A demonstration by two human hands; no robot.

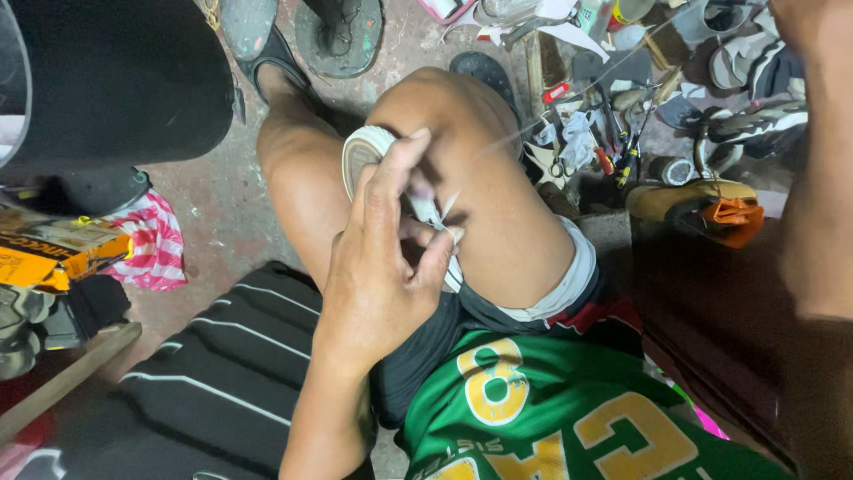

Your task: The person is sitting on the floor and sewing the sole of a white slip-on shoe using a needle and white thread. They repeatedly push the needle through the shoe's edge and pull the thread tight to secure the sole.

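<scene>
Glossy green jersey (577, 418) nearest, left hand (382, 267) gripping rounded pale shoe sole (366, 147) between bare knees, right hand (822, 160) blurred, grip unclear

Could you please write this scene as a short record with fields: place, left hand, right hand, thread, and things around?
place: cluttered workshop floor, person seated
left hand: presses a white shoe, sole outward, between the knees
right hand: raised at the upper right edge, blurred; grip cannot be told
thread: thin, taut, running from the shoe toward the upper right
around: hand tools, tan shoe, red-and-white striped bag
</scene>
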